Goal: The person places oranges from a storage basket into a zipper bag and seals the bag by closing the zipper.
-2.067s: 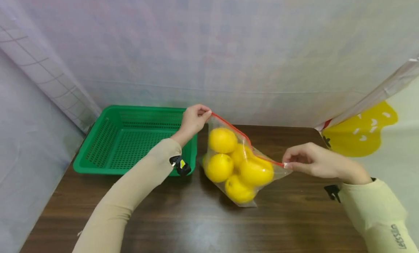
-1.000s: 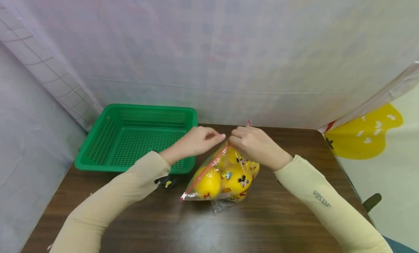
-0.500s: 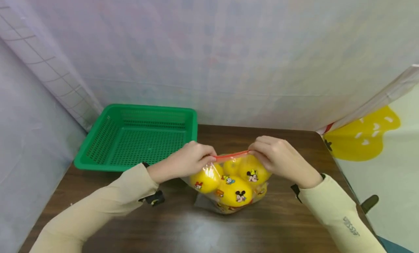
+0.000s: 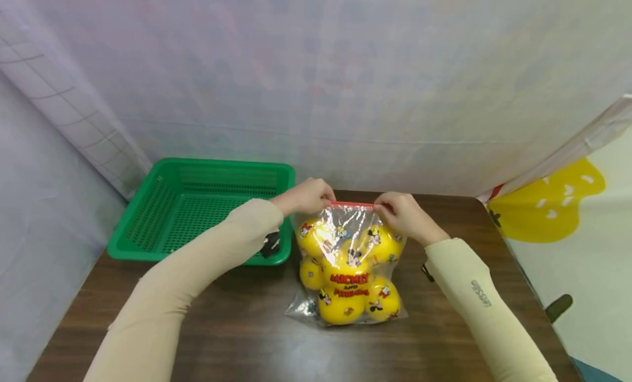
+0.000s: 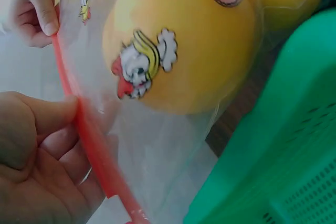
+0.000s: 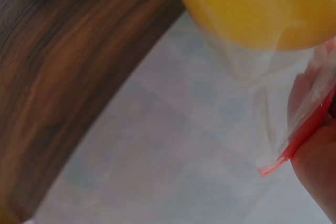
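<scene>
A clear zip bag with a red zip strip and cartoon prints hangs upright over the table, filled with several yellow round fruits that look like lemons or oranges. My left hand pinches the strip on its left part, thumb against the red edge in the left wrist view. Farther right along the same strip, my right hand pinches it between thumb and fingers. Red lettering and cartoon figures face me on the bag's front. In the right wrist view only part of the right hand shows.
A green plastic basket stands on the left of the brown wooden table, close beside the bag. A pale curtain hangs behind the table. To the right is a white surface with a yellow printed shape.
The bag has been turned so its printed front faces me, and over the last half second it has been raised and straightened. Both hands moved up and away from me with its zip edge.
</scene>
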{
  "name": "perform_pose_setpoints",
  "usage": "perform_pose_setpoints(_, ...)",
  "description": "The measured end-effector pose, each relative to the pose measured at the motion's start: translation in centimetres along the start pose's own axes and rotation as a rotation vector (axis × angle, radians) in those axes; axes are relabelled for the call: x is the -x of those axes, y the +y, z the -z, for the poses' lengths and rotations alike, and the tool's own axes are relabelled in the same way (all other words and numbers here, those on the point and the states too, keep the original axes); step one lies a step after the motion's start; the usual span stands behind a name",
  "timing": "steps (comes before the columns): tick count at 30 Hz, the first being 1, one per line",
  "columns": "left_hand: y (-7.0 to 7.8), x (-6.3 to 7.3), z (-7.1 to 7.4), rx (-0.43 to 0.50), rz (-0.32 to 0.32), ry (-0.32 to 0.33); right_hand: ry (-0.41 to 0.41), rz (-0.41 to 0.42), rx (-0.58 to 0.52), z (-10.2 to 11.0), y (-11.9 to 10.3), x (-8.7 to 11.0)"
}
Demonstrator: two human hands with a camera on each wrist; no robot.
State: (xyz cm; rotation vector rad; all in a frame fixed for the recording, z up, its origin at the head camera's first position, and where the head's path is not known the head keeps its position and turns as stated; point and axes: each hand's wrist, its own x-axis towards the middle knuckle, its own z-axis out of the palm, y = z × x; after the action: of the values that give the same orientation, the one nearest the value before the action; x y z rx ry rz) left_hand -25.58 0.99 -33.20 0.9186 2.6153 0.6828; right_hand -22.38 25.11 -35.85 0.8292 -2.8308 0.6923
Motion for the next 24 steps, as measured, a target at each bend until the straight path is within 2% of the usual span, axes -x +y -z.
perform_pose_setpoints(5,-0.2,-2.0,-0.3,-0.055,0.085,0.015,-0.044,-0.118,-0.001,-0.9,1.7,-2.1)
perform_pose_setpoints(10,-0.6,-2.5,-0.5,-0.029,0.185,0.014,-0.066,-0.170,0.029,-1.4,2.3,-3.7)
perform_pose_setpoints(14,-1.2,-2.2,-0.3,-0.002,0.254,0.025,-0.087,-0.195,0.044,-1.6,2.5,-4.3)
perform_pose_setpoints(20,-1.6,-1.6,0.3,0.043,0.249,0.000,-0.111,-0.195,0.104,-2.0,2.8,-4.3)
perform_pose_setpoints(24,-1.5,-0.1,1.1,0.119,0.244,0.034,-0.129,-0.219,0.113,-1.3,2.5,-3.7)
